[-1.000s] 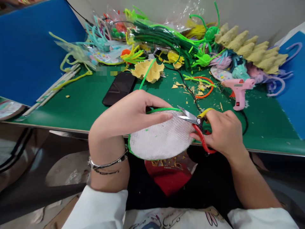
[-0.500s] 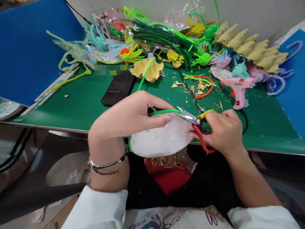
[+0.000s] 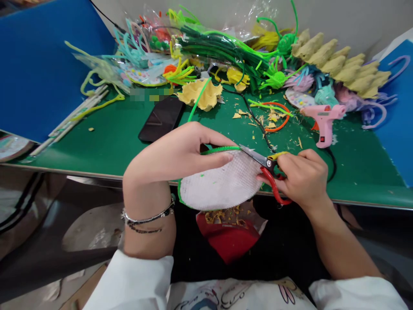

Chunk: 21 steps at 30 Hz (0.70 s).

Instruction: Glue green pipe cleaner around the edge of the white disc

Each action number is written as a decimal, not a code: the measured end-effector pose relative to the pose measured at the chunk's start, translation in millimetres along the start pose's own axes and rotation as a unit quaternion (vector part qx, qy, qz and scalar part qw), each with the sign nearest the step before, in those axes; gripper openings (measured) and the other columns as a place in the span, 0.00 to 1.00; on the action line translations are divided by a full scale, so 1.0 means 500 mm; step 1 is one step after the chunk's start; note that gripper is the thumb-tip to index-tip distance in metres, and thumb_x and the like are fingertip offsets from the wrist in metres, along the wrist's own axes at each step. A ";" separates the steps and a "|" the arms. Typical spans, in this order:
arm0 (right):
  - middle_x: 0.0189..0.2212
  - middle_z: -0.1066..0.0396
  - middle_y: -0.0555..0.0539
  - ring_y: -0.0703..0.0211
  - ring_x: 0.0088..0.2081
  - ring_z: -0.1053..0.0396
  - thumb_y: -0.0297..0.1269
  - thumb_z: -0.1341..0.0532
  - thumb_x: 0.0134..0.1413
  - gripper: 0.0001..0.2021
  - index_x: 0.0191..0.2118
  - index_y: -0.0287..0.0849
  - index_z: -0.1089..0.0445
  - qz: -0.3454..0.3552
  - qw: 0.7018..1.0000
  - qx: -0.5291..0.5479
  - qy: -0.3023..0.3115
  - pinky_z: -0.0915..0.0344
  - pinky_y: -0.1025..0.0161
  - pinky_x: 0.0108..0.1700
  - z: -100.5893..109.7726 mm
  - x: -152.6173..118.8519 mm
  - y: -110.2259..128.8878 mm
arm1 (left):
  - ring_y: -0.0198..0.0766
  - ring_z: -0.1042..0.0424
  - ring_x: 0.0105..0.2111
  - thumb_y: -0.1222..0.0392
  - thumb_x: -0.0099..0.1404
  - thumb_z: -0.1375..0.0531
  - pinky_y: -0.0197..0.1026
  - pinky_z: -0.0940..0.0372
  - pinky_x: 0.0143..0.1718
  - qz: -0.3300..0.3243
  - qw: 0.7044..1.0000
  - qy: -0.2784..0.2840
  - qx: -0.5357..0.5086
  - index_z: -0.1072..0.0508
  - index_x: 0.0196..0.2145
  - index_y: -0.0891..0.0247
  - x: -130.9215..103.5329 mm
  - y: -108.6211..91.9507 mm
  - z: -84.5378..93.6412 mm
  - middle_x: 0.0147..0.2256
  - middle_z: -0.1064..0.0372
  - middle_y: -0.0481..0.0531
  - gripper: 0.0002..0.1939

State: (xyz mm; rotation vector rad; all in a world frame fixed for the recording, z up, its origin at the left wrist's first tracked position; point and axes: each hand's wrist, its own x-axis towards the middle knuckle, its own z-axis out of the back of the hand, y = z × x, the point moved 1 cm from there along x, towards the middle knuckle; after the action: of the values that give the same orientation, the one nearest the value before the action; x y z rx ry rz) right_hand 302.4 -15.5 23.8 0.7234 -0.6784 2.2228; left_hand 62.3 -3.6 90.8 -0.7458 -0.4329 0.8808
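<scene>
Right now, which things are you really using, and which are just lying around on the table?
In use:
left hand, holding the white mesh disc
green pipe cleaner along the disc's rim
right hand, working the scissors

Lying about:
pink glue gun
black phone
yellow paper flower
pile of pipe cleaners
white sticks

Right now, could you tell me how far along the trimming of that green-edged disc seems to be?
Green pipe cleaner already lines the white mesh disc rim. The left hand holds it while the right hand closes scissors at the loose end. Cutting remains.
</scene>
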 end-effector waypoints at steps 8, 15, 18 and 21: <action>0.19 0.42 0.53 0.62 0.23 0.47 0.66 0.53 0.57 0.27 0.28 0.44 0.40 -0.073 0.994 0.084 0.008 0.47 0.61 0.33 -0.007 -0.010 -0.013 | 0.29 0.35 0.25 0.54 0.59 0.45 0.28 0.41 0.24 0.050 0.998 0.001 -0.028 0.19 0.39 0.63 -0.004 -0.003 0.005 0.30 0.24 0.45 0.18; 0.18 0.40 0.52 0.61 0.23 0.43 0.62 0.49 0.57 0.24 0.26 0.44 0.41 -0.052 0.998 0.017 0.040 0.46 0.61 0.35 0.001 -0.004 -0.002 | 0.30 0.35 0.25 0.55 0.60 0.44 0.28 0.42 0.24 0.036 0.999 -0.009 -0.018 0.19 0.37 0.63 -0.006 -0.011 0.003 0.29 0.24 0.45 0.16; 0.17 0.41 0.53 0.62 0.22 0.45 0.62 0.49 0.57 0.25 0.23 0.45 0.43 -0.047 0.998 -0.005 0.037 0.47 0.61 0.35 0.003 -0.004 -0.002 | 0.30 0.36 0.24 0.55 0.60 0.44 0.28 0.41 0.24 0.029 0.999 -0.021 -0.015 0.20 0.36 0.63 -0.008 -0.014 0.003 0.28 0.24 0.45 0.15; 0.16 0.43 0.54 0.64 0.21 0.47 0.61 0.49 0.58 0.25 0.22 0.45 0.44 -0.036 0.999 -0.014 0.036 0.48 0.62 0.35 0.007 -0.002 -0.003 | 0.29 0.35 0.25 0.57 0.60 0.44 0.28 0.41 0.26 0.022 0.999 -0.026 -0.010 0.20 0.35 0.64 -0.009 -0.018 0.003 0.28 0.24 0.45 0.13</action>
State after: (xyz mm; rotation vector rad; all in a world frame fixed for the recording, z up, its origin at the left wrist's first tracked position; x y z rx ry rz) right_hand 305.3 -17.2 25.9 0.6410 -0.6361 2.1585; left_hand 63.3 -10.5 98.5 -0.7543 -0.4725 0.9393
